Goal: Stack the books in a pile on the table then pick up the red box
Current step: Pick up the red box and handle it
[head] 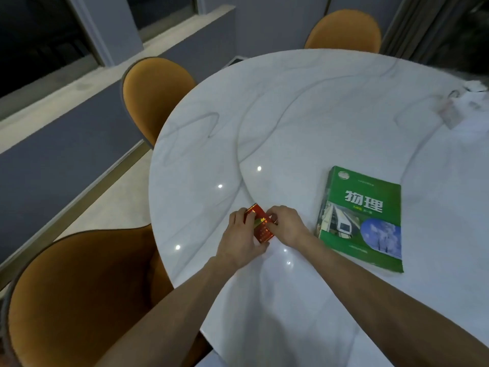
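Meanwhile both hands hold red box (260, 225) beside "物理" book (361, 219).

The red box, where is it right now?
In the head view the red box sits low near the table's near-left edge, between the left hand and right hand, left of the green book.

I am seeing one red box (260, 225), one green book pile (362, 221), three orange chairs (156, 96), one round table (317, 115), my two hands (242, 241).
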The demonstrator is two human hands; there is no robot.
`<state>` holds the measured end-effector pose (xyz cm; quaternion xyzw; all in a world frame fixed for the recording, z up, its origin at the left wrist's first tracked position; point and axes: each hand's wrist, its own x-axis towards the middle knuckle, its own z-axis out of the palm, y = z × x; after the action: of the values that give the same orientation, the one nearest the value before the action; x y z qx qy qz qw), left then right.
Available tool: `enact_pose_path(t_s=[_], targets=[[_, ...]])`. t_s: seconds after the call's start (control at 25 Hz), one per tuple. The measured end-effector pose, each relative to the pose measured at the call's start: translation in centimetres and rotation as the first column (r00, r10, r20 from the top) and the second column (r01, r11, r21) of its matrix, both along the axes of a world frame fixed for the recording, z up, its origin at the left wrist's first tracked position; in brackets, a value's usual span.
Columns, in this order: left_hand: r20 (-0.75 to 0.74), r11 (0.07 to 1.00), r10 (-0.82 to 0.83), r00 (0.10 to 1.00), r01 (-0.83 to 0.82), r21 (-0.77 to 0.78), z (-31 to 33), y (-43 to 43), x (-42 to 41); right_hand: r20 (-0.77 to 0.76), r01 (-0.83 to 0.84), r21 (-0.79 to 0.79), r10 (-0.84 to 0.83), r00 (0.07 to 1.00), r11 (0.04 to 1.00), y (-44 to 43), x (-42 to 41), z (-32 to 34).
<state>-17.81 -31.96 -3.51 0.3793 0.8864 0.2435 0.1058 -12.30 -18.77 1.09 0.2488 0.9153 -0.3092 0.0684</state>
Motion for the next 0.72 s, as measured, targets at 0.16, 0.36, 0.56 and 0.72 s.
enact_pose_path(t_s=[0.16, 0.36, 0.56, 0.72], targets=[[-0.089, 0.983, -0.156, 0.984, 0.164, 0.082, 4.3, 4.0, -0.3, -0.106, 0.173, 0.052, -0.167, 0.98, 0.984, 3.2, 1.9, 4.2], [-0.134, 0.93, -0.335, 0.933, 0.351, 0.113, 8.3, 9.4, 1.7, -0.187, 0.372, 0.03, -0.36, 0.914, 0.928, 6.8, 6.5, 7.9], [-0.174, 0.842, -0.505, 0.845, 0.527, 0.114, 10.2, 14.5, 6.0, -0.254, 0.542, 0.02, -0.52, 0.815, 0.84, 9.6, 13.0, 9.7], [-0.194, 0.753, -0.621, 0.759, 0.647, 0.123, 11.0, 18.7, 11.3, -0.297, 0.664, 0.014, -0.631, 0.717, 0.748, 11.8, 19.6, 10.3]])
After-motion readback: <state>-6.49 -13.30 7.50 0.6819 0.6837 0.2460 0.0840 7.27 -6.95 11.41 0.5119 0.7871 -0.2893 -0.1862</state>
